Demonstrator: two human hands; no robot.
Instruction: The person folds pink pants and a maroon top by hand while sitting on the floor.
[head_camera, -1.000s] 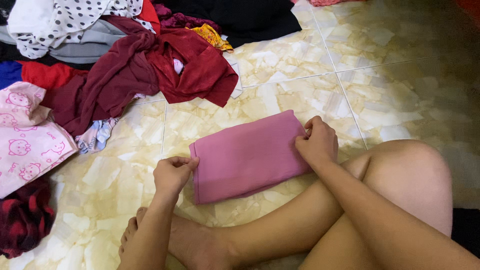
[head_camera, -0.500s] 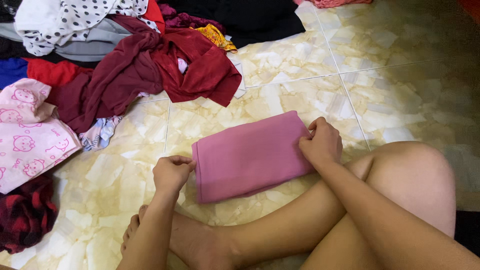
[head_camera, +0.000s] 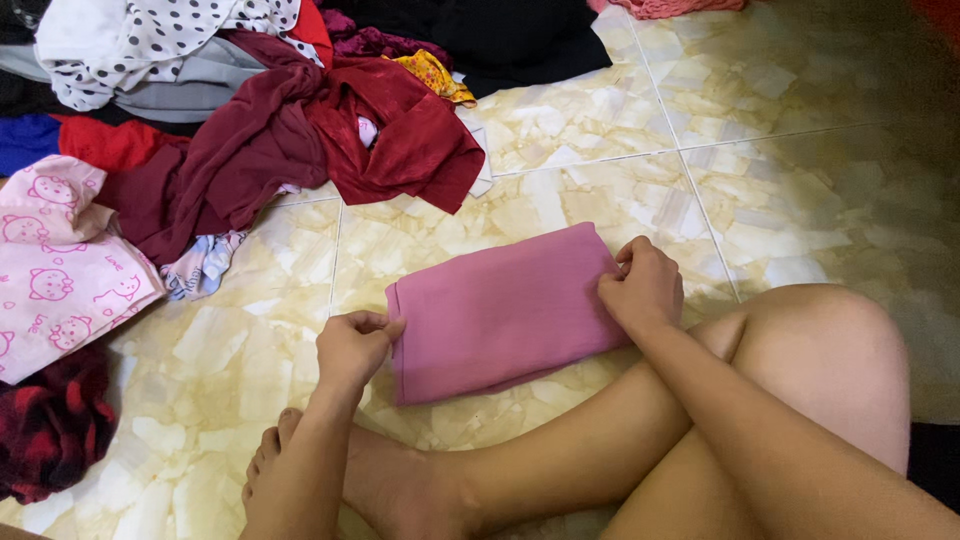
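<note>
Pinch grips of left hand (head_camera: 352, 345) and right hand (head_camera: 640, 285) close on opposite short edges of the folded pink cloth (head_camera: 500, 310), flat on the tiled floor (head_camera: 800, 170) at frame centre. Folding appears near-finished; next, squaring edges evenly. Heaped clothes (head_camera: 250, 110) lie upper left.

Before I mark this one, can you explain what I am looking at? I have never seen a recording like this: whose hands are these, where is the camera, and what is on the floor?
The camera sits on a person's head and looks down, so the arms and crossed bare legs are that person's own. They sit on a marbled tile floor. The left hand pinches the left edge of a folded pink cloth; the right hand grips its right edge. The cloth lies flat on the tiles. Beyond it is a heap of unfolded clothes: a dark red garment, a white dotted one, and a pale pink printed one at the left.
</note>
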